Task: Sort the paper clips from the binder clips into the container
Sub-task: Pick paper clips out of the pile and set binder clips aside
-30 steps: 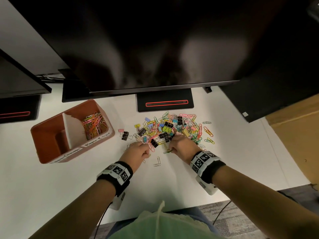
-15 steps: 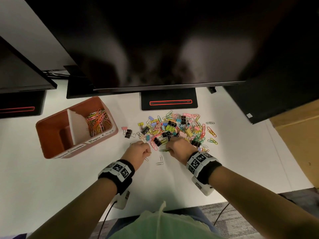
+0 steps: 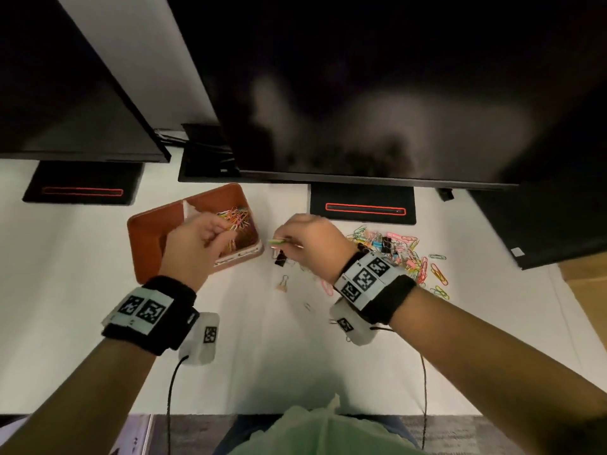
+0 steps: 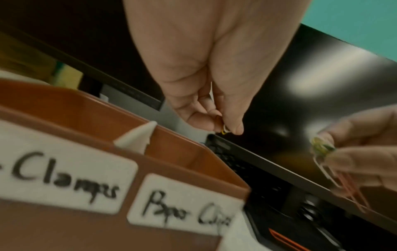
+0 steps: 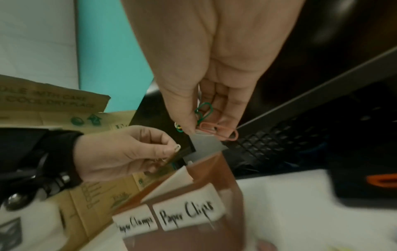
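Brown two-compartment container [image 3: 144, 231] sits left of centre on the white desk [image 3: 65, 290], split by a white divider [image 4: 137, 137]. Front labels: one ending in "Clamps" [image 4: 64, 176] on the left, "Paper Clips" [image 5: 188, 214] on the right. The right compartment holds a heap of coloured paper clips [image 3: 235, 216]; what the left one holds is hidden by the hand.

Left hand [image 3: 193, 244] hovers over the paper-clip compartment, fingers curled, thumb and forefinger pinching a small clip or two [image 4: 224, 131]; white and yellow tips show, count unclear. Judgement: held over the labelled side so release drops them straight in.

Between container and pile, loose on the desk: a black binder clip [image 3: 280, 259] and a pale one [image 3: 283, 284].

Right hand [image 3: 312, 247] hangs just right of the container rim, fingers closed on a small bunch of paper clips: a green one [image 5: 204, 110], a salmon-pink one [image 5: 219, 131]. Judgement: queued behind the left hand for the same compartment.

Far right: the unsorted pile [image 3: 404, 254] of mixed paper and binder clips, well apart from the container. Much sorting remains.

Change versus 1.0 s and 0.5 s ago: both hands were down at the near edge of the pile, picking. They have since lifted and travelled left to the container with their catch. The view has swung left too, so container and pile sit further right in frame.
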Demonstrator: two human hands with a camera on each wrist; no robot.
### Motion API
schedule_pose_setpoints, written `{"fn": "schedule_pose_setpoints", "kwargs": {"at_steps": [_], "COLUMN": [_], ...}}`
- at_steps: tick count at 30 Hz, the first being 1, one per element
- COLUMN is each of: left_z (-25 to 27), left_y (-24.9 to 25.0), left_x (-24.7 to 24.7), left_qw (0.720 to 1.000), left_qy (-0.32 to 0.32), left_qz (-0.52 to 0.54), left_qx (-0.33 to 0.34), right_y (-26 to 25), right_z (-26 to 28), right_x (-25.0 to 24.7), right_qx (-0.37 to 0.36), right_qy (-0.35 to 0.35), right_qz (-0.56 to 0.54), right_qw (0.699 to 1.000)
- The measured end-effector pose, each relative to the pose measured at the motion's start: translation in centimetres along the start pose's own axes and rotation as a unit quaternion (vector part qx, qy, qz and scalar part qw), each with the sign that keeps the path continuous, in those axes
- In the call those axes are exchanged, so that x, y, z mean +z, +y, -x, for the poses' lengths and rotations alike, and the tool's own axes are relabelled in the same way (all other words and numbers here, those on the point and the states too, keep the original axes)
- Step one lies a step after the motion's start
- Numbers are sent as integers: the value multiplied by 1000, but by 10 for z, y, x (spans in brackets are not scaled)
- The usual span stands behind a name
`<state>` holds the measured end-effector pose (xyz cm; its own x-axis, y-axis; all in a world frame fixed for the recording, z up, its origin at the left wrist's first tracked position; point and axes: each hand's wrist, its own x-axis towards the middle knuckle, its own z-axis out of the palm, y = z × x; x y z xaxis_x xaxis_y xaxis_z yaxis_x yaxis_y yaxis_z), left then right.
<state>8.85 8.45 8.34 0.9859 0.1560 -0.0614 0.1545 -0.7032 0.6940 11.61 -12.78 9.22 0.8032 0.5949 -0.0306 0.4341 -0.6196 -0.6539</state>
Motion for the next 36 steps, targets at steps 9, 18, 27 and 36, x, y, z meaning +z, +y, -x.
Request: {"fn": "schedule_pose_setpoints", "kwargs": {"at_steps": [9,18,27,36], "left_z": [-18,20,31,27], "left_y": [-20,14,27,16], "left_x": [-16,60,160,158], "left_qw": [995,980,953,962], "left_qy": [-12,-183,-277,-241], "left_qz": [-97,3,-95,-86], "left_qx": [-32,78,85,95], "right_y": [-42,57,108,108], "right_z": [-90,43,103,102], "right_x": [40,13,14,10], "right_qx": [73,142,208,188], "right_qy": [-49,-33,-53,-119], "right_qz": [-19,23,81,104], "right_qw": [996,989,973,969]}}
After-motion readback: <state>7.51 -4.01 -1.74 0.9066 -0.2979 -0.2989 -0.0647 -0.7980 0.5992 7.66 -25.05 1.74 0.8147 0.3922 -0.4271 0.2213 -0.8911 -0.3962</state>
